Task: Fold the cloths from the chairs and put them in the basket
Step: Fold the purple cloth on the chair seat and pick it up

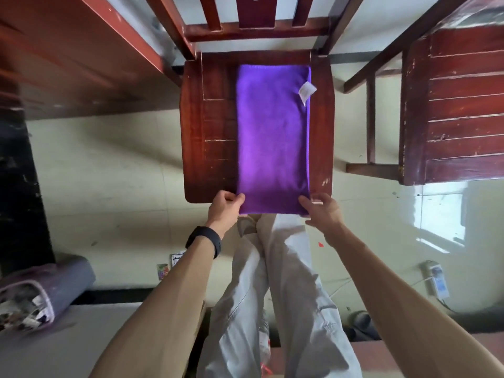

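Now left hand [225, 208] and right hand [322, 211] each pinch a near corner of the purple cloth [272, 137] on the chair [212, 118].

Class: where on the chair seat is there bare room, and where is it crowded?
Widest bare wood: chair seat left of the purple cloth. Narrow strip to its right, by the white tag. Crowded in front: left hand, right hand gripping corners.

The folded purple rectangular cloth [272, 137] lies on the seat of the dark red wooden chair [210, 132], overhanging its front edge. Another red slatted wooden chair [463, 110] stands to the right.
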The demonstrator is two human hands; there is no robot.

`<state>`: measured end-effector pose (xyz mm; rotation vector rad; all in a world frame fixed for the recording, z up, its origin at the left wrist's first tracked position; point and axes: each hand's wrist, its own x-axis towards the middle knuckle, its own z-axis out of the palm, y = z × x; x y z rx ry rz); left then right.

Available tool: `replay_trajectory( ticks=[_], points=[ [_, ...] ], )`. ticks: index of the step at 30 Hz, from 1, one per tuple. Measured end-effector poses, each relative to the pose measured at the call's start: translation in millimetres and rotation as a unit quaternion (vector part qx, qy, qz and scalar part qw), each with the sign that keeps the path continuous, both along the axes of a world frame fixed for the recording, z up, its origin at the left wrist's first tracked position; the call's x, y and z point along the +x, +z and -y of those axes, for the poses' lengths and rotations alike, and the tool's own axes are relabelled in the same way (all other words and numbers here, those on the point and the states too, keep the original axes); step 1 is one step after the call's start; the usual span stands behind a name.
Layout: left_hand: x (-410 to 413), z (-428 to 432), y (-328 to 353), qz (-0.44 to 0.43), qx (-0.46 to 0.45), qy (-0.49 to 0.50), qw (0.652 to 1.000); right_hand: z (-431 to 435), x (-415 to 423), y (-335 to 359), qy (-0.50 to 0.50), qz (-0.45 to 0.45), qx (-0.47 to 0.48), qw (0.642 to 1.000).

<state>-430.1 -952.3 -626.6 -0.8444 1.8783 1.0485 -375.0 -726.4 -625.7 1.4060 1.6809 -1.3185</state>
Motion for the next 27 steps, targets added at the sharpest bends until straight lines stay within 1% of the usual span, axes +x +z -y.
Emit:
replay_trajectory(
  ticks=[3,5,7,10,14,15,17,18,19,21,23,25,27],
  points=[
    [14,12,25,0.022,0.022,0.0,1.0,9,23,22,0.007,0.036,0.012,0.999],
    [20,18,47,0.032,0.047,0.028,0.998,15,39,38,-0.026,0.03,0.002,0.999],
    [24,25,68,0.036,0.077,0.045,0.995,19,48,58,-0.061,0.002,-0.026,0.998],
    [15,30,94,0.045,0.123,0.038,0.991,21,44,85,-0.087,-0.047,-0.07,0.993],
    [-33,32,111,0.078,0.19,0.043,0.978,4,8,109,-0.097,-0.093,-0.113,0.984],
    [-48,31,112,0.077,0.206,0.032,0.975,-3,-4,112,-0.104,-0.111,-0.139,0.979],
    [-77,28,110,0.049,0.202,-0.044,0.977,-18,-30,115,-0.078,-0.151,-0.173,0.97],
    [-92,25,107,0.024,0.183,-0.089,0.979,-23,-43,113,-0.048,-0.167,-0.164,0.971],
    [-107,21,102,-0.01,0.161,-0.124,0.979,-27,-55,108,-0.01,-0.18,-0.128,0.975],
    [-133,11,85,-0.101,0.113,-0.186,0.971,-31,-80,88,0.061,-0.185,0.002,0.981],
    [-154,-1,65,-0.174,0.047,-0.247,0.952,-32,-105,64,0.11,-0.181,0.11,0.971],
    [-168,-12,43,-0.19,0.014,-0.256,0.948,-32,-125,38,0.146,-0.178,0.146,0.962],
    [-175,-21,21,-0.176,-0.008,-0.247,0.953,-31,-142,11,0.153,-0.166,0.15,0.963]
  ],
)
